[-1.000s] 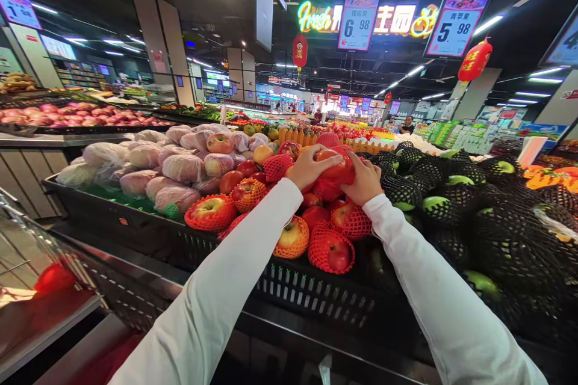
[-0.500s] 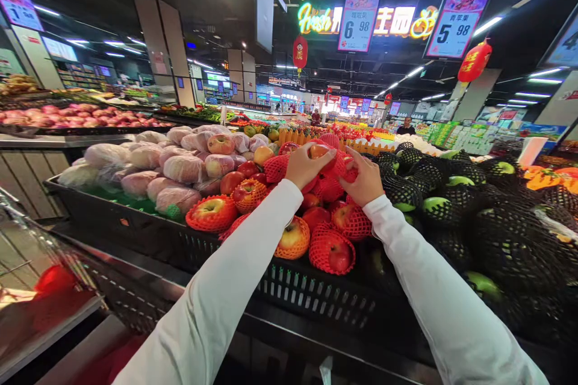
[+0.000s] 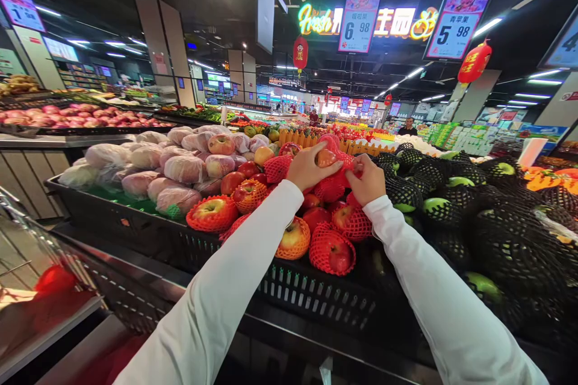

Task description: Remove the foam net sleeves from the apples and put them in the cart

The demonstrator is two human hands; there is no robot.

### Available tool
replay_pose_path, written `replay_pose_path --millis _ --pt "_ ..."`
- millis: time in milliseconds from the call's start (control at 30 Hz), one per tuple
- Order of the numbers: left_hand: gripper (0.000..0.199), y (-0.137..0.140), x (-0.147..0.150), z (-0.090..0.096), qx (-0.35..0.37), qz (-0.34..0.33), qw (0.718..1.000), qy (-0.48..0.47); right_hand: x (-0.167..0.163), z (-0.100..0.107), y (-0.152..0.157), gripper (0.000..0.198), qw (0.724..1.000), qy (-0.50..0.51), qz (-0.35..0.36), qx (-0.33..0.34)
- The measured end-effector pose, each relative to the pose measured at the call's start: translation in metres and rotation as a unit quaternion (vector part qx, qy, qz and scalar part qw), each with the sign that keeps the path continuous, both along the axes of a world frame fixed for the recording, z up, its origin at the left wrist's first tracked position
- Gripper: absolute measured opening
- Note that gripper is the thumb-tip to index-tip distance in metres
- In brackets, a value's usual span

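My left hand (image 3: 307, 167) is curled around a red apple (image 3: 326, 158), thumb in front and fingers behind it. A red foam net (image 3: 345, 160) lies against the apple's right side, and my right hand (image 3: 369, 181) pinches its edge. How far the net covers the apple is partly hidden by my fingers. Below both hands, more apples sit in a black crate; one in a red net (image 3: 333, 251) and one in an orange net (image 3: 293, 238) are at its front edge.
Bagged pale pink fruits (image 3: 184, 168) are heaped on the left. Green fruits in black nets (image 3: 437, 204) fill the right side. The black crate's slotted wall (image 3: 311, 292) runs along the front. A wire cart (image 3: 27, 234) stands at the lower left.
My right hand's fingers have closed from a spread position onto the red foam net. My left hand stays on the apple, its fingers slightly shifted.
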State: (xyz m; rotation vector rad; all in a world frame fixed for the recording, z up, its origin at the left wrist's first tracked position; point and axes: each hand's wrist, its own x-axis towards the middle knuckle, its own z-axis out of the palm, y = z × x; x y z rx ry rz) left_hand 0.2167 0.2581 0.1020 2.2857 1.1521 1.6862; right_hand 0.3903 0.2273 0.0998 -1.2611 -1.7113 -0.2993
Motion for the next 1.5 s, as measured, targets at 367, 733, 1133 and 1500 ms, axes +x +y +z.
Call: replay_pose_path --millis 367,733,1133,1500 --pt "0.075 -0.003 0.001 0.001 0.010 0.024 1.000 0.011 0.003 0.003 -0.001 0.013 0.998 0.050 -0.027 0.030" --pt "0.043 0.009 0.005 -0.003 -0.095 -0.080 0.976 -0.181 -0.002 0.001 0.000 0.021 0.998 -0.027 0.052 -0.038" --pt "0.041 0.011 0.006 -0.001 -0.102 -0.029 0.974 -0.202 -0.002 -0.001 0.001 0.017 0.985 -0.066 0.155 -0.023" --pt "0.050 0.012 0.008 -0.002 -0.113 -0.098 0.946 -0.288 -0.004 -0.001 0.000 0.016 0.981 -0.090 0.172 0.004"
